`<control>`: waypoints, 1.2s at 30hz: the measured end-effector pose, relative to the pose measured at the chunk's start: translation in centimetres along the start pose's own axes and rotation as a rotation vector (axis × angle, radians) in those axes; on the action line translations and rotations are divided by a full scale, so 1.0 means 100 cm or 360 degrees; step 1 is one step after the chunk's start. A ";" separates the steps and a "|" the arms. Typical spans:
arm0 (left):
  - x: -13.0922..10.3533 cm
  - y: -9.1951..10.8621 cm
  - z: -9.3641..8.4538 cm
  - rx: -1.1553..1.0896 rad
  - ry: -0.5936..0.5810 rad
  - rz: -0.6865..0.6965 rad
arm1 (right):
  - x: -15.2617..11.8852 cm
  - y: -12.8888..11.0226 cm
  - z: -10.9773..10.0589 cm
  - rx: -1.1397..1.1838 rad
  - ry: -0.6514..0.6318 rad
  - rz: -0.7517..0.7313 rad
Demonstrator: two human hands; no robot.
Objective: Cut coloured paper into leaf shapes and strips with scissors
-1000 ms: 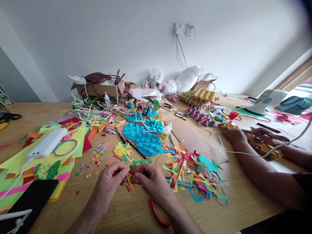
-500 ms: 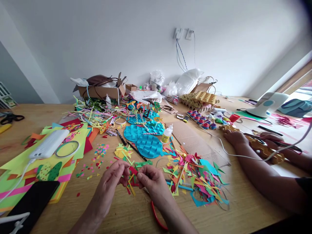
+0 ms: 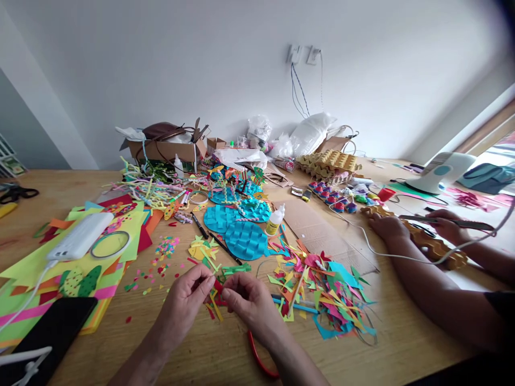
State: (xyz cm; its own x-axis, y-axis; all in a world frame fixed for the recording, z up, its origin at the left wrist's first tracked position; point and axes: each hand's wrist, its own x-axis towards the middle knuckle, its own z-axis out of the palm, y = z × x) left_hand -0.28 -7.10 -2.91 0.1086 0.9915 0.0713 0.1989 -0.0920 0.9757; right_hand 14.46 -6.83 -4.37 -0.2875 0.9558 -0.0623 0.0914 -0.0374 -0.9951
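Between my two hands is a small piece of red paper [image 3: 218,286]. My left hand [image 3: 193,292] pinches at its left side, thumb and forefinger pressed together. My right hand [image 3: 246,297] is closed on its other end, with the fingers curled. Under my right forearm lies a red-handled tool [image 3: 257,356], mostly hidden. Just beyond my hands are green paper strips [image 3: 235,269], yellow paper cutouts [image 3: 202,249] and a blue scaled paper shape [image 3: 243,240]. A glue bottle [image 3: 275,220] stands beside that shape.
Paper scraps [image 3: 322,289] heap up to my right, near a cardboard sheet [image 3: 322,233]. Coloured sheets, a power bank [image 3: 80,236] and a phone [image 3: 52,338] lie left. Another person's hands work on an egg-carton strip [image 3: 422,241] at right, with a cable crossing.
My left hand has turned and its fingers have closed into a pinch by the red paper. At right, the other person's far hand has lifted a long thin tool.
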 end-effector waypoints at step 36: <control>0.010 -0.039 0.006 0.0136 0.0169 0.0149 | 0.022 0.023 0.004 0.0105 -0.0080 -0.0019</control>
State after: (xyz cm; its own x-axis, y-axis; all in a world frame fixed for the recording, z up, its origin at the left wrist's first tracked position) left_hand -0.33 -5.82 -6.77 0.0278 0.9820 0.1869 0.2754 -0.1873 0.9429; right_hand 13.71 -4.96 -6.85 -0.3361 0.9404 -0.0528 0.0254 -0.0470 -0.9986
